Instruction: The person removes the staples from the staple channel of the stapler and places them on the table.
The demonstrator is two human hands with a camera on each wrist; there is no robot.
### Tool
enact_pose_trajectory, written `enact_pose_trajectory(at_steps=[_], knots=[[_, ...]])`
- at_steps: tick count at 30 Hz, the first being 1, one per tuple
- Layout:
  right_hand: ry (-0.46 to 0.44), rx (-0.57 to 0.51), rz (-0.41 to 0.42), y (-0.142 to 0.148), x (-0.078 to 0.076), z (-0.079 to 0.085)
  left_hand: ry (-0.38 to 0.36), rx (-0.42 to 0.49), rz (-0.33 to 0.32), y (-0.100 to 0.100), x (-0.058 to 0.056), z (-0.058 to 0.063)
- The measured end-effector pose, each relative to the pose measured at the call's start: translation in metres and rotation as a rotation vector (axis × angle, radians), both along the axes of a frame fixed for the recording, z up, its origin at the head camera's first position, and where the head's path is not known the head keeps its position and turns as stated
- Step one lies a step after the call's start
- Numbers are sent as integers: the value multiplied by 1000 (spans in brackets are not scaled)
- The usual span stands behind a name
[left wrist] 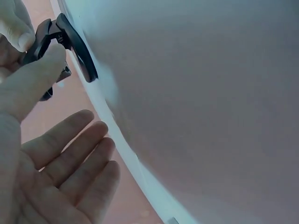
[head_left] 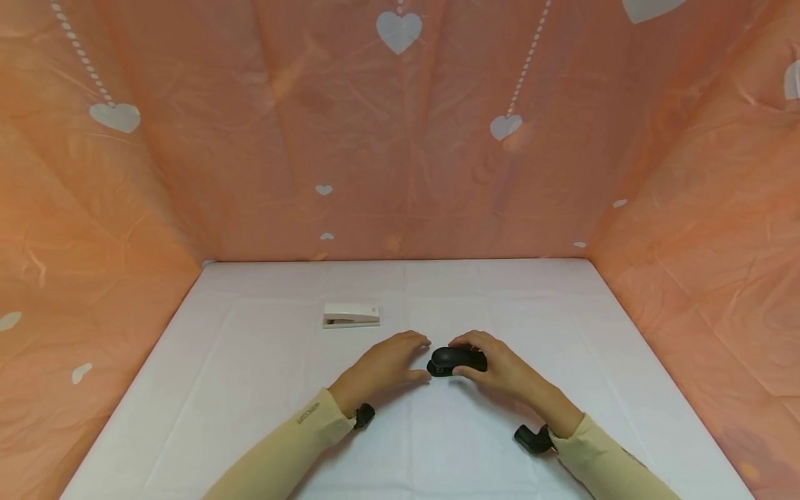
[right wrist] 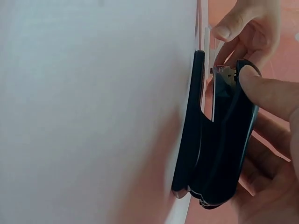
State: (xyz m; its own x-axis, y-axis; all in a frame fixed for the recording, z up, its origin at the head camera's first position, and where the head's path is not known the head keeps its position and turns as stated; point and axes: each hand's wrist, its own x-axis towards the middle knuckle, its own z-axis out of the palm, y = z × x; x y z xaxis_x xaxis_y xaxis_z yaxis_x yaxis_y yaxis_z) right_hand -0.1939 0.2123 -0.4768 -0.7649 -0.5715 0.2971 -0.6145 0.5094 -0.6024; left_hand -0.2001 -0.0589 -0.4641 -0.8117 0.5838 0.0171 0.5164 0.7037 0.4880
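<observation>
A black stapler (head_left: 451, 357) rests on the white table, its front end pointing left. My right hand (head_left: 509, 371) grips it from the right, thumb along the near side and fingers on the far side. In the right wrist view the black stapler (right wrist: 229, 135) shows its base, a gap, and the metal magazine under the top arm. My left hand (head_left: 384, 364) is just left of the stapler's front end, fingers loosely extended and holding nothing. The left wrist view shows the palm and spread fingers (left wrist: 96, 161), with the thumb overlapping the stapler (left wrist: 77, 46) in the picture.
A white stapler (head_left: 351, 314) lies farther back, left of centre. The white-covered table (head_left: 250, 389) is bounded by orange curtains (head_left: 400, 153) with heart prints at the back and both sides. Dark wrist cameras (head_left: 533, 439) stick out by both cuffs.
</observation>
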Motion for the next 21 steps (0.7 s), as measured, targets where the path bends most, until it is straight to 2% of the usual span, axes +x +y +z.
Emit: enact_pose_trajectory(at_steps=[7, 12, 21], knots=[[-105, 5, -30, -1, 0, 3, -8, 20, -14, 8, -2, -1], [-150, -3, -31, -1, -3, 2, 16, -14, -14, 13, -3, -2], [-115, 14, -14, 1, -5, 0, 87, -88, -4, 20, -4, 1]])
